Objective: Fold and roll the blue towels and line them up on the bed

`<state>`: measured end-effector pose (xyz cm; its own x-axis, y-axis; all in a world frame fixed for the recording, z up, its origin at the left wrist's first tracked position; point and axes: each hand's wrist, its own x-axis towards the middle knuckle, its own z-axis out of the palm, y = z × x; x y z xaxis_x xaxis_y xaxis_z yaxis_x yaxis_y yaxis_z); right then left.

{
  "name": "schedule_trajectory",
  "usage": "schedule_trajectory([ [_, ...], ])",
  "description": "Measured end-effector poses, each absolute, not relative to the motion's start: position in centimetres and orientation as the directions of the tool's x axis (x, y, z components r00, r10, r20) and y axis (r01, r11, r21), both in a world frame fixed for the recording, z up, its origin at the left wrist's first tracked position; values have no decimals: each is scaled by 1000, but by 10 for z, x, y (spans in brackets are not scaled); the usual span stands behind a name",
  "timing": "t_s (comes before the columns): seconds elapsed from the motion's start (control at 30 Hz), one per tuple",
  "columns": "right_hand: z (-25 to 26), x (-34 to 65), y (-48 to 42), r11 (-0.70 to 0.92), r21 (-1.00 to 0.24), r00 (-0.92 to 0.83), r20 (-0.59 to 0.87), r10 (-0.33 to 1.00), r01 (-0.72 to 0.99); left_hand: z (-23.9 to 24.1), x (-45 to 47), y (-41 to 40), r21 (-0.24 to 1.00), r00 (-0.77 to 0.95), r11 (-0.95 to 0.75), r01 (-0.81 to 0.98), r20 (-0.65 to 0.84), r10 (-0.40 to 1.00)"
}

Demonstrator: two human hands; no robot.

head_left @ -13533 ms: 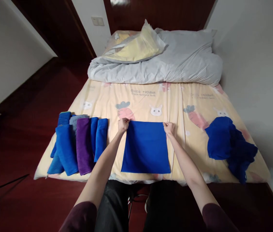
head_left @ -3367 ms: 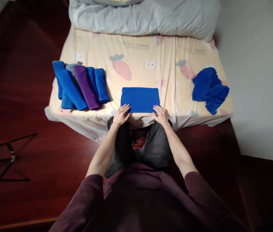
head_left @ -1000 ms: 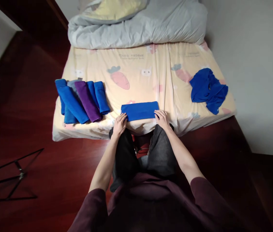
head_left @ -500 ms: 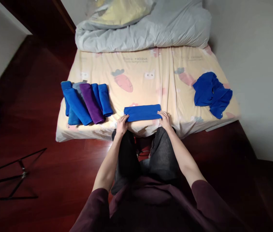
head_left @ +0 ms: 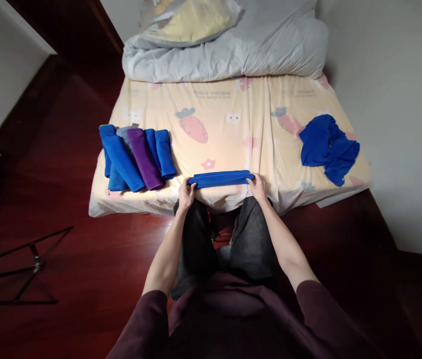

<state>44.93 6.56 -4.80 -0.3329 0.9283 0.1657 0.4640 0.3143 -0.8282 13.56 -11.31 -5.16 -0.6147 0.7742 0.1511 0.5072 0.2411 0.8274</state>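
- A bed [head_left: 225, 144] in a carrot-and-rabbit print sheet serves as the worktop, a person's knees against its front edge.
- Across the far end, a thick grey quilt [head_left: 225, 62] lies bunched, well apart from the work.
- A row of rolled towels [head_left: 141, 154], blue, purple and grey-blue, lies packed together on the person's left, some overlapping.
- On the right, a crumpled blue heap [head_left: 321, 147] of cloth rests by itself, loose and unfolded.
- Between the two, near the front edge, a narrow blue strip [head_left: 221, 178] of layered cloth stretches from hand to hand, just on the near side of a small printed flower. Turning it evenly from both ends should keep it from skewing; a light outward pull would likely keep creases out of the middle.
- The left hand [head_left: 187, 194] grips one end, thumb and fingers closed over the cloth. Matching the other side's pressure looks wise.
- The right hand [head_left: 257, 188] pinches the opposite end in the same way; tucking stray layers inward there would probably give a neat edge.
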Motion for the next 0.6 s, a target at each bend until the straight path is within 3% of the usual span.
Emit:
schedule_trajectory([
  [0.27, -49, 448, 70, 218, -850, -298, 76, 951, 480, -51, 135, -109, 820, -630, 243, 519, 175, 756],
  [0.6, -53, 450, 72, 250, -828, -339, 78, 938, 503, -56, 128, -95, 811, -688, 342, 474, 99, 719],
])
